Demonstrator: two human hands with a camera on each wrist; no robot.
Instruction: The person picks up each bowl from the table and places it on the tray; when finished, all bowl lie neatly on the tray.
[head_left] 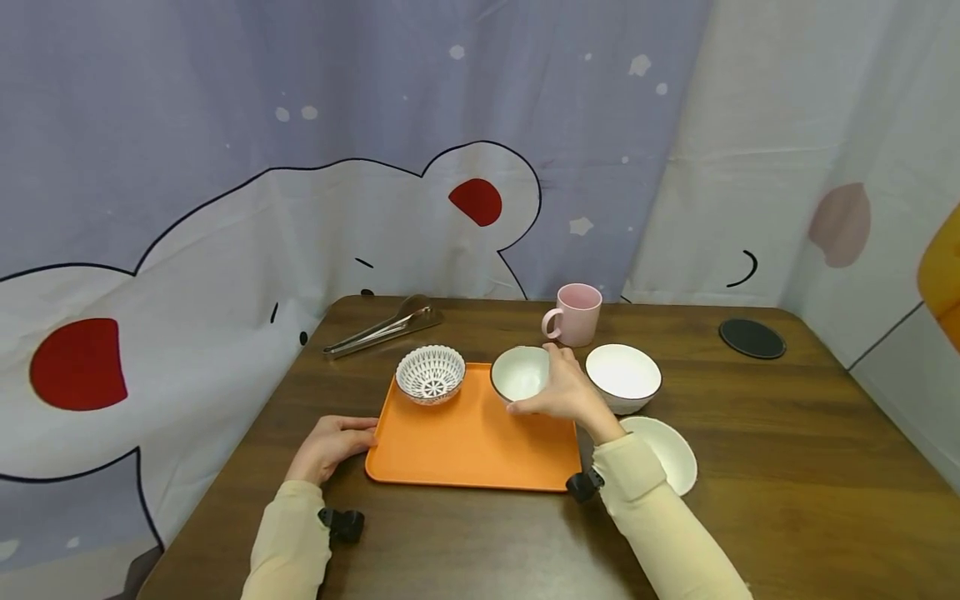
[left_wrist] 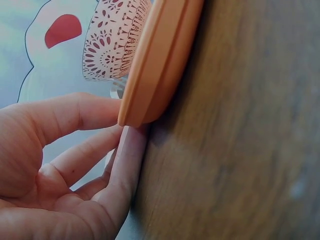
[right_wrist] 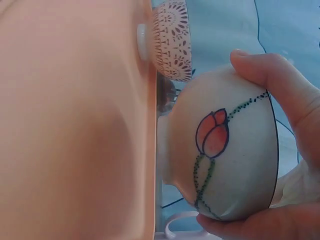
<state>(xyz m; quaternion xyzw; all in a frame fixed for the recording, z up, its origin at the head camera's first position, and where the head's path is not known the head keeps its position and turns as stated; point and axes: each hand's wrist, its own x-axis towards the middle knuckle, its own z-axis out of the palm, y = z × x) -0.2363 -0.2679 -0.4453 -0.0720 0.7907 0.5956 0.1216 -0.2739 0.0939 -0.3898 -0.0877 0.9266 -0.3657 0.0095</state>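
The left hand (head_left: 330, 446) pinches the left edge of an orange tray (head_left: 472, 446); the left wrist view shows fingers above and below its rim (left_wrist: 145, 85). A bowl painted with a red flower bud (right_wrist: 230, 165) is gripped by the right hand (head_left: 567, 390), thumb and fingers spread across its sides. It is upright over the tray's back right part; whether its foot touches the tray I cannot tell. On the tray's back left corner sits a smaller bowl with a dark pattern (head_left: 431, 375).
Right of the tray stand a white bowl (head_left: 624, 372) and, nearer, a shallow white dish (head_left: 670, 457) partly behind the right sleeve. A pink mug (head_left: 578, 315) stands behind. Metal tongs (head_left: 382, 330) lie back left. A dark round coaster (head_left: 752, 338) lies far right.
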